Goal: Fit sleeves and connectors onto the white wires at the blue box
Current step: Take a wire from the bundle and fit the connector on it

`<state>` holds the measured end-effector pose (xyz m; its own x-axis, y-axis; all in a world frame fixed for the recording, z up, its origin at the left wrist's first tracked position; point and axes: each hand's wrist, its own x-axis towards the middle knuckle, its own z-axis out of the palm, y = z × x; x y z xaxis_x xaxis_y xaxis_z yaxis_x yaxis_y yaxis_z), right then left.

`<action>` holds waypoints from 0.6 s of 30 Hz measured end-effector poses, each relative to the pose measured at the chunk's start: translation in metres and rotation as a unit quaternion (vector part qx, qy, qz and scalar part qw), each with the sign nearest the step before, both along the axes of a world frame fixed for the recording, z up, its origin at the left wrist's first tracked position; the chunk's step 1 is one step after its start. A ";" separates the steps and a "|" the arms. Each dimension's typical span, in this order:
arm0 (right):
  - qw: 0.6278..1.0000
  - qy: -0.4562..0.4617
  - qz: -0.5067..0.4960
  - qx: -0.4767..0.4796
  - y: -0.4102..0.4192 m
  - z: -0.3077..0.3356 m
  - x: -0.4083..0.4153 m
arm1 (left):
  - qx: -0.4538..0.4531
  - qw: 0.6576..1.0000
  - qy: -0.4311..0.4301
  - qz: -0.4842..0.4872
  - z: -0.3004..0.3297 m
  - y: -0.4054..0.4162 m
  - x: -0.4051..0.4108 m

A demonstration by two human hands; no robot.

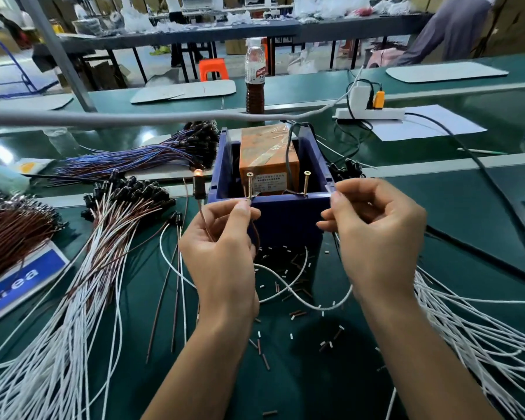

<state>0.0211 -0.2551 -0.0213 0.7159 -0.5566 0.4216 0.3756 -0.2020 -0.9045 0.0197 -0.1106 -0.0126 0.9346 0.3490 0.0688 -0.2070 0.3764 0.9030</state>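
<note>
Forearms lead to left hand (222, 253) pinching brown wire at left screw (249, 184) | right hand (376, 234) pinching white wire (300, 298) near blue box (285, 213) rim | lamp (198, 174) lit | judged mid-task: many white wires (467, 328) unfitted

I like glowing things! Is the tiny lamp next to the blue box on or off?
On. The small indicator lamp left of the blue box glows orange at its tip, above its black holder.

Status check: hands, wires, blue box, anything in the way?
Left hand pinches brown wire at left screw. Right hand pinches something at blue box corner. Cut sleeve bits litter mat.
</note>
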 end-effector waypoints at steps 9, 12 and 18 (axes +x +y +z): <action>0.995 0.051 -0.062 0.059 -0.102 0.035 -0.015 | 0.066 0.966 -0.093 -0.231 0.027 -0.054 -0.010; 0.980 0.089 -0.162 -0.079 -0.132 0.044 -0.024 | 0.115 0.954 -0.089 -0.262 0.033 -0.090 -0.001; 0.920 0.067 -0.128 -0.363 -0.113 0.055 -0.043 | -0.087 0.945 0.069 -0.309 0.046 -0.145 0.017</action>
<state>-0.0219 -0.3677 0.0333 0.6725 -0.3205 0.6671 0.1267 -0.8382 -0.5304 0.0372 -0.2552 0.0339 0.9598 -0.2703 -0.0760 0.2149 0.5330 0.8184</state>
